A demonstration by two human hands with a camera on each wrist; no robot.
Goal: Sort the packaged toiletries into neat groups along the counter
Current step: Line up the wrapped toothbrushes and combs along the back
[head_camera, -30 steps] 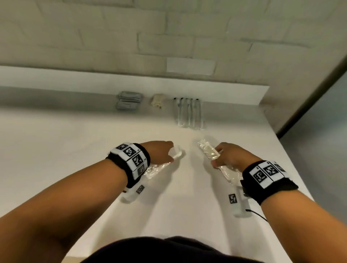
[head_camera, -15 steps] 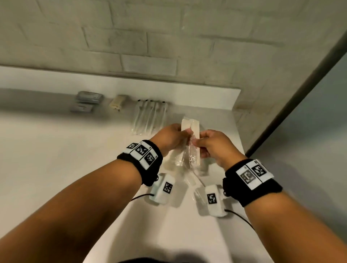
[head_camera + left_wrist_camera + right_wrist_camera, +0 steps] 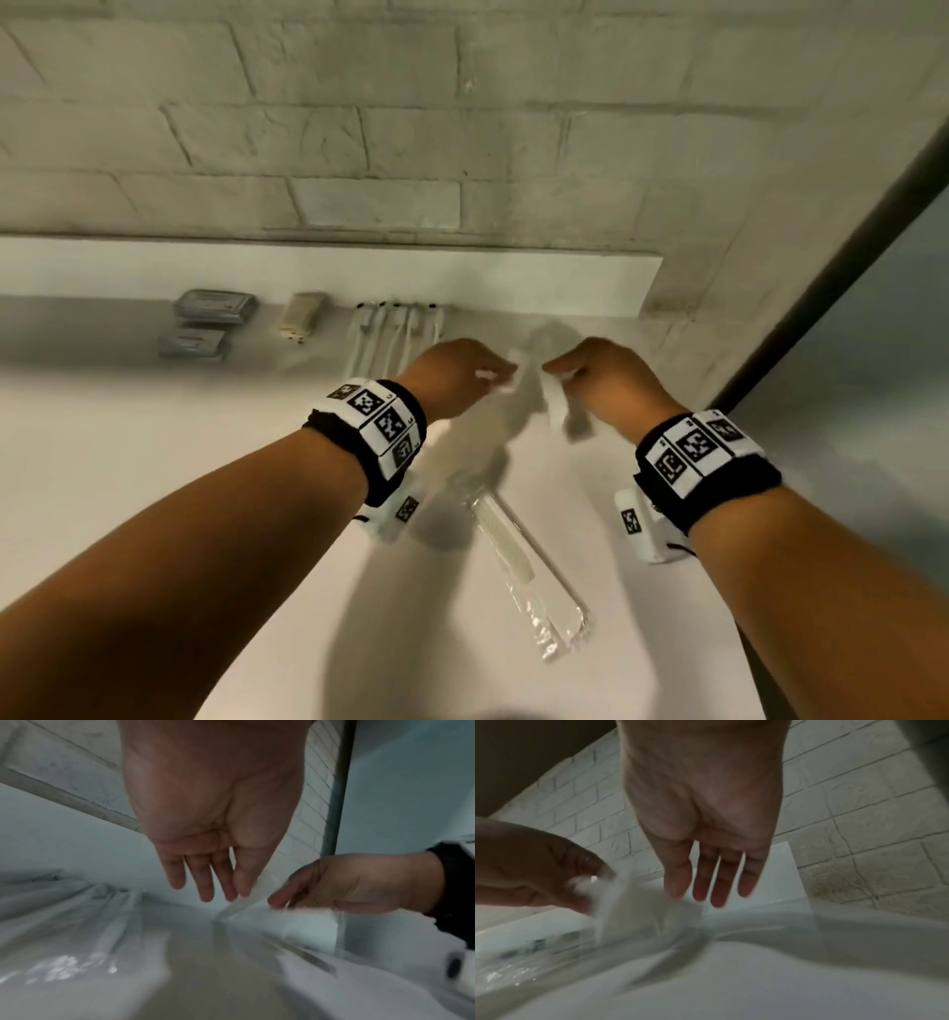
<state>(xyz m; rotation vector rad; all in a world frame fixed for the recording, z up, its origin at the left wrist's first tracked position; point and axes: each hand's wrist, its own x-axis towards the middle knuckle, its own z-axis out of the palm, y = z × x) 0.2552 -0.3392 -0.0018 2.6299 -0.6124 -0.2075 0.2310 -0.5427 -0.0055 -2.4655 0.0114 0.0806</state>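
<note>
Both hands hover over the white counter point(image 3: 154, 462) near its back, just right of the row of wrapped toothbrushes point(image 3: 395, 334). My left hand point(image 3: 493, 375) pinches a small white comb packet point(image 3: 509, 381), which the right wrist view shows between thumb and fingers point(image 3: 588, 882). A little to the right, my right hand point(image 3: 557, 370) holds a second blurred white packet point(image 3: 556, 411) by its top, hanging from the fingertips. A clear-wrapped white comb point(image 3: 518, 555) lies slanted on the counter between my wrists.
Two grey flat packets point(image 3: 213, 308) point(image 3: 192, 343) and a beige packet point(image 3: 303, 321) sit at the back left by the white upstand point(image 3: 565, 277). A brick wall rises behind. The counter ends at a dark frame point(image 3: 821, 288) on the right.
The hands held two packets pressed together half a second ago. Now they have reached further back and moved apart, each with one packet. The view has swung left.
</note>
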